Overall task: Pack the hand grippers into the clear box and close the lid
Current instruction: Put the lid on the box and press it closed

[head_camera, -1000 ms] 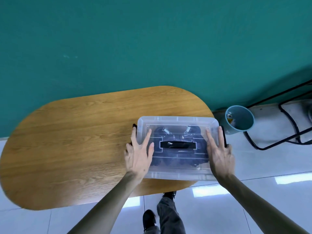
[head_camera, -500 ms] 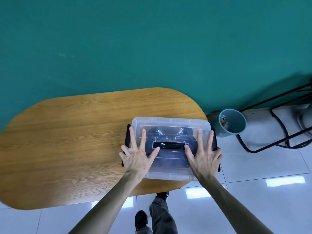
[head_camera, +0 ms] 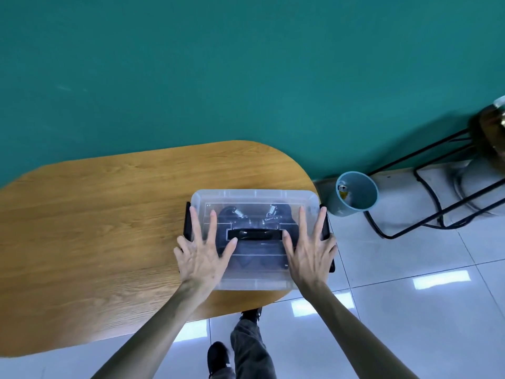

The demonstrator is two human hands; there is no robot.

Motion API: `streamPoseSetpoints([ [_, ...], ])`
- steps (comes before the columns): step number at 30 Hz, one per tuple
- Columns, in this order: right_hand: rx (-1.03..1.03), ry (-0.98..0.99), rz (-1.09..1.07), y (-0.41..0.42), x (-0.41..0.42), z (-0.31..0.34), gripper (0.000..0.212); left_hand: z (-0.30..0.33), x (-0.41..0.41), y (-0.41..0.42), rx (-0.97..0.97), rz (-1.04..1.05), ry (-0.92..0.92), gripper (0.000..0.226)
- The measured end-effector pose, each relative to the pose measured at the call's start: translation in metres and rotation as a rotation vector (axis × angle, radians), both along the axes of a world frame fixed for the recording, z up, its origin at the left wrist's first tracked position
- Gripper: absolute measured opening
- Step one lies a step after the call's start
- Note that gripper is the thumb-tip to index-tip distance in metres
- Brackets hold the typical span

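Resting flat on the lid [head_camera: 255,196] of the clear box [head_camera: 254,283], left hand [head_camera: 200,254] and right hand [head_camera: 308,253] lie with fingers spread, grasping nothing; hand grippers [head_camera: 254,222] show dark through the plastic, inside; box sits at the oval wooden table's [head_camera: 95,228] 3 o'clock end; teal wall [head_camera: 246,77] at 12; blue bin [head_camera: 355,194] on white tiled floor [head_camera: 423,310] at 3, black metal frame [head_camera: 437,212] beyond.

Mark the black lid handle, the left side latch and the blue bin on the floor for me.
black lid handle [head_camera: 254,234]: head view, middle of the bar between the hands.
left side latch [head_camera: 187,222]: head view, black clip beside the box's left end.
blue bin [head_camera: 338,207]: head view, outer wall below the rim.
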State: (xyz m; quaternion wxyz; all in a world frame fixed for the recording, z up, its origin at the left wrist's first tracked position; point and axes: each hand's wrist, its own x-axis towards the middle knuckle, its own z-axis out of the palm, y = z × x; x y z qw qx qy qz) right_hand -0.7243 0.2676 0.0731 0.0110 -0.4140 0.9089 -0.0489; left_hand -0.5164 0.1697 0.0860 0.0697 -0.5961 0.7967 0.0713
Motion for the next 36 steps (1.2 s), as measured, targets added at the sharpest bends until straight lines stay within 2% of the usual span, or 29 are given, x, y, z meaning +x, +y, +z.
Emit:
streamPoseSetpoints([
  [6,-0.009,-0.014,-0.008,-0.001,-0.001,-0.004,0.074,0.004,0.003,-0.002,-0.016,-0.02,0.032,0.087],
  [15,-0.058,0.015,-0.002,-0.003,0.005,-0.006,0.062,0.001,-0.002,0.002,-0.009,-0.002,-0.013,0.086],
  [27,-0.071,0.01,-0.007,-0.006,0.007,-0.005,0.063,-0.003,-0.003,0.002,0.002,0.0,-0.031,0.084],
  [36,-0.052,0.041,0.002,-0.006,0.01,-0.007,0.051,0.001,-0.002,0.001,0.024,-0.025,-0.062,0.084],
])
